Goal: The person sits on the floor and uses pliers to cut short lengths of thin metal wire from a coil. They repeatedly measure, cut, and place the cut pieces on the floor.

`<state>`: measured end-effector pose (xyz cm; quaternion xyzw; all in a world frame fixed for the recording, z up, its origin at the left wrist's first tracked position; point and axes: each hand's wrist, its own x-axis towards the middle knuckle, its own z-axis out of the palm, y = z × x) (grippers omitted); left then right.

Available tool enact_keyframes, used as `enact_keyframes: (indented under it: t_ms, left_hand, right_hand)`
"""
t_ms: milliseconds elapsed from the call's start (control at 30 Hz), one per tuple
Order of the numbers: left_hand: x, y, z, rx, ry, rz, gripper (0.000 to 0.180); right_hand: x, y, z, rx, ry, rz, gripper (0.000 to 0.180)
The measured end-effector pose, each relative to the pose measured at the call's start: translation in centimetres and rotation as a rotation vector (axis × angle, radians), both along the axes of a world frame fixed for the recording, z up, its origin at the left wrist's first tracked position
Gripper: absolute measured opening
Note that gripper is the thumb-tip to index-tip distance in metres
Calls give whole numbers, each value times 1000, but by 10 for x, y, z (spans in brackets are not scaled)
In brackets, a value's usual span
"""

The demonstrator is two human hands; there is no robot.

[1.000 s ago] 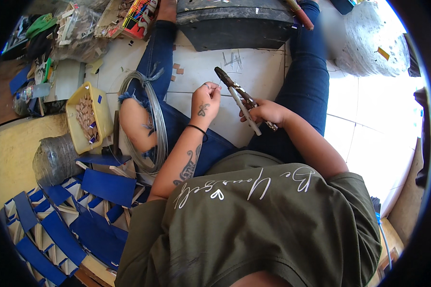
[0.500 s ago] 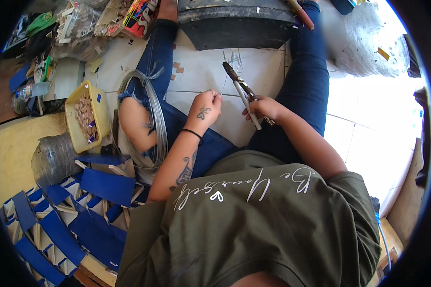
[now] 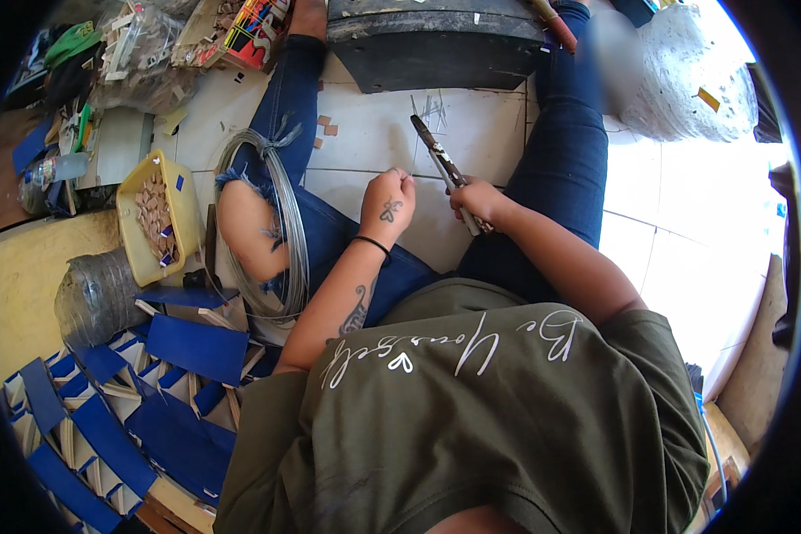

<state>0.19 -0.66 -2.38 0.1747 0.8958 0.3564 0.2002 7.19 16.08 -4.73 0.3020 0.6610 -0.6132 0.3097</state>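
Observation:
My right hand [image 3: 478,203] is wrapped round the handles of worn long-handled cutting pliers [image 3: 438,151]. Their dark head points away from me, and the handles lie nearly together. My left hand [image 3: 389,198] is a closed fist just left of the pliers, fingertips pinched on what looks like a thin wire, mostly hidden. A coil of grey wire [image 3: 295,222] hangs round my bent left knee, tied at its far side. Beyond the pliers, several short cut wires [image 3: 432,109] lie on the white floor tiles.
A black box-like block [image 3: 436,53] stands between my feet. To the left are a yellow basket [image 3: 192,214] of small brown pieces and a stack of blue-topped pieces [image 3: 196,345]. Small brown squares [image 3: 326,125] lie on the tiles. A bulky whitish bag [image 3: 685,80] sits far right.
The plier handles have come closer together in my right hand, which has shifted slightly left. My left hand has moved a little to the right, nearer the pliers.

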Motion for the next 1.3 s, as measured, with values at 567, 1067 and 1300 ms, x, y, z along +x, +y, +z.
enact_keyframes:
  t_ms: [567,1067,1300]
  left_hand:
    - [-10,-3,19,155,-132,132,19]
    - [-12,3,23,184,-143,73,18]
    - [-11,3,20,215,-135,67,18]
  right_hand:
    - [11,21,45,-443,76,3,66]
    - [13,17,49,-422,90,133,54]
    - [16,13,54,-377,107,97,35]
